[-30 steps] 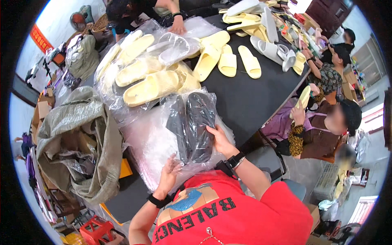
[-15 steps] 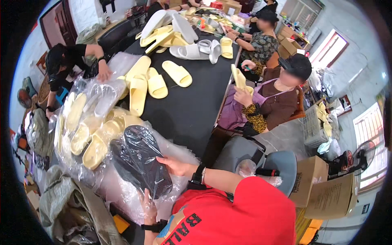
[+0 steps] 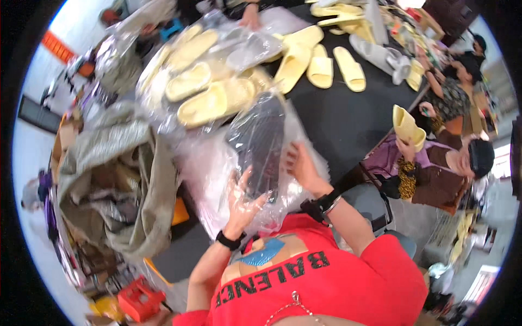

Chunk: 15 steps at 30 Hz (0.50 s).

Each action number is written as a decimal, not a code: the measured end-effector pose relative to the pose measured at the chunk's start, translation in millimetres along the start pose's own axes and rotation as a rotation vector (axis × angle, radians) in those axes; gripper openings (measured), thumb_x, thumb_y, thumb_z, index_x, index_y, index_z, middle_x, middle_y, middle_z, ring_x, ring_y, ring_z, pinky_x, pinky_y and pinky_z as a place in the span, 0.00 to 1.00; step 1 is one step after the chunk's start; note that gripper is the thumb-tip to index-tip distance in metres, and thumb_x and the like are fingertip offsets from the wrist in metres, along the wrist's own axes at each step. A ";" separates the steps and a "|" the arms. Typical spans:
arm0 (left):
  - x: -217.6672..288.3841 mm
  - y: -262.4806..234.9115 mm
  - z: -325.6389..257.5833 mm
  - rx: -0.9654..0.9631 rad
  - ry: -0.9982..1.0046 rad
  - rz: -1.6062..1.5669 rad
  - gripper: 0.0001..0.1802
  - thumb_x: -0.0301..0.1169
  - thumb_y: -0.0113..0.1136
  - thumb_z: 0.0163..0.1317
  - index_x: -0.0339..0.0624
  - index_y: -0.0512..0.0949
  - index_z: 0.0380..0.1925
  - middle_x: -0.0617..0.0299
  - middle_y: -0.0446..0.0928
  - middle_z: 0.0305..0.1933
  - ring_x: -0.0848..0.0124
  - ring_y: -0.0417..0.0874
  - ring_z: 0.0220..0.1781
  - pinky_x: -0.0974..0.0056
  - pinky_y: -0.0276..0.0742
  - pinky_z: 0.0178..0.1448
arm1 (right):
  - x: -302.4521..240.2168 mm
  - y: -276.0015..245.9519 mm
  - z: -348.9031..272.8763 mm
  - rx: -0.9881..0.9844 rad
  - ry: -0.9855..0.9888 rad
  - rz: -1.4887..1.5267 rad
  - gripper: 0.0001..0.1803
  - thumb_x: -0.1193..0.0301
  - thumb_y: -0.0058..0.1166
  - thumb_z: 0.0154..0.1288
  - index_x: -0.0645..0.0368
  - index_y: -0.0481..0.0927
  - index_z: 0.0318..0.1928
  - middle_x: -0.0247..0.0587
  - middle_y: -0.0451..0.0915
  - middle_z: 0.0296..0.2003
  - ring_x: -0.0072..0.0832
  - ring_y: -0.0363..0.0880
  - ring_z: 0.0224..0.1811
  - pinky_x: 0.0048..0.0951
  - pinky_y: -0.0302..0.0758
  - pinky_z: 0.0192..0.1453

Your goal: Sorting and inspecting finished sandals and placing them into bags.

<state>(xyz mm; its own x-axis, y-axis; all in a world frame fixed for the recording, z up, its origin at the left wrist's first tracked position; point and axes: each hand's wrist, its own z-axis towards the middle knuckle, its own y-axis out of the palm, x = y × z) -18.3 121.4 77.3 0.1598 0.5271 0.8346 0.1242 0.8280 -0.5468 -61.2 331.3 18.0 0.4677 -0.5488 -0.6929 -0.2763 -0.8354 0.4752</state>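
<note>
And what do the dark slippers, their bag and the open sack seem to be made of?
Slippers: possibly foam or rubber, from their faintly ridged look; blur hides the finish.
Bag: seemingly thin, glossy plastic, see-through with bright glints.
Sack: perhaps woven plastic, dull, by its stiff folds.

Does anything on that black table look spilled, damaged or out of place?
Nothing around the bagged black slides looks spilled or damaged, though blur hides detail. The untidiest spot is the far heap of yellow and gray slides, which overlap at mixed angles.
</note>
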 end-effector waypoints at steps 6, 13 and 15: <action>-10.0 5.6 -11.6 0.074 0.171 0.312 0.39 0.40 0.71 0.36 0.52 0.71 0.55 0.31 0.54 0.63 0.40 0.64 0.59 0.48 0.63 0.60 | -5.6 8.1 -15.0 0.008 -0.244 -0.206 0.42 0.38 0.33 0.63 0.50 0.46 0.69 0.43 0.54 0.65 0.38 0.56 0.64 0.45 0.55 0.63; 20.5 17.2 -24.5 -0.104 0.295 0.293 0.37 0.46 0.69 0.38 0.58 0.72 0.54 0.38 0.55 0.65 0.43 0.65 0.56 0.48 0.65 0.57 | -17.9 -25.5 -24.2 -0.294 -0.385 -0.049 0.25 0.59 0.43 0.67 0.60 0.64 0.59 0.40 0.69 0.56 0.34 0.67 0.57 0.37 0.62 0.61; 26.2 18.9 -23.3 -0.160 0.267 0.266 0.36 0.46 0.69 0.38 0.57 0.72 0.53 0.39 0.55 0.65 0.43 0.65 0.56 0.48 0.65 0.56 | -11.2 -50.3 -21.9 -0.191 -0.557 -0.607 0.24 0.59 0.39 0.68 0.61 0.66 0.58 0.40 0.71 0.53 0.34 0.70 0.55 0.35 0.66 0.59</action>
<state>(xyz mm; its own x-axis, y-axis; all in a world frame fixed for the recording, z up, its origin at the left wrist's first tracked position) 11.0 146.4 87.3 0.4528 0.6336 0.6273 0.1911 0.6182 -0.7624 -34.2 380.2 13.8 -0.0065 0.0168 -0.9998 0.0590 -0.9981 -0.0171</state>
